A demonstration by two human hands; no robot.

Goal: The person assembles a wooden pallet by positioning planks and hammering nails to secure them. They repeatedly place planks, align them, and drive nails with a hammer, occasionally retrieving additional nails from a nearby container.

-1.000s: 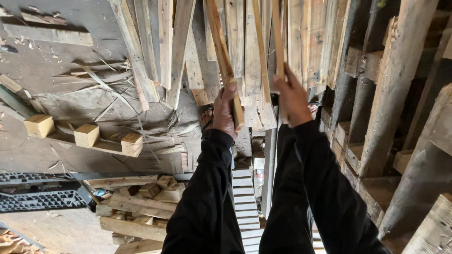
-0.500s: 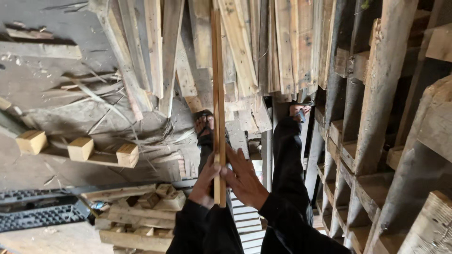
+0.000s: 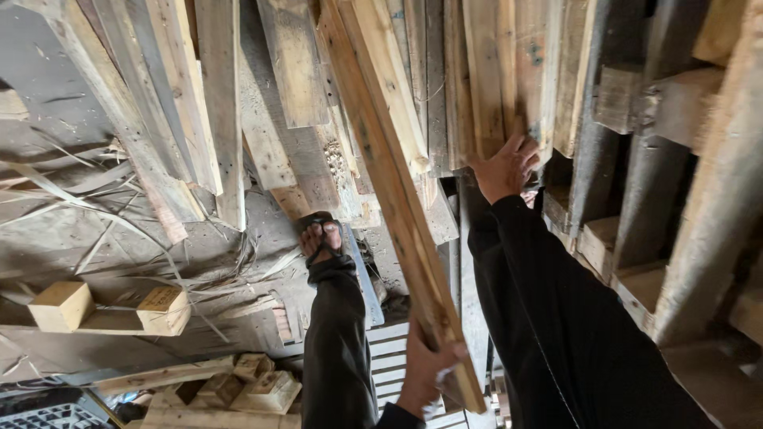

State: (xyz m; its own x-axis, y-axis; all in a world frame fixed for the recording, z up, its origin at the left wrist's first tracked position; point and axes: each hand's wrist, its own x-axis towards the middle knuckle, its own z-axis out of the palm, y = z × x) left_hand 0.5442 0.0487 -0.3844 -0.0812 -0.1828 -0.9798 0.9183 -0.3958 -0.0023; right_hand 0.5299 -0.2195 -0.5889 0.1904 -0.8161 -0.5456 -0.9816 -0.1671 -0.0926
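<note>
Nearest you, your left hand (image 3: 425,373) is clamped around the low end of a long plank (image 3: 393,191). The plank's long axis runs up and away to the left, toward the leaning boards (image 3: 485,71). Farther off on the right, your right hand (image 3: 505,168) lies flat with fingers spread on those boards, gripping nothing. Your sandalled foot (image 3: 320,236) stands between.
</note>
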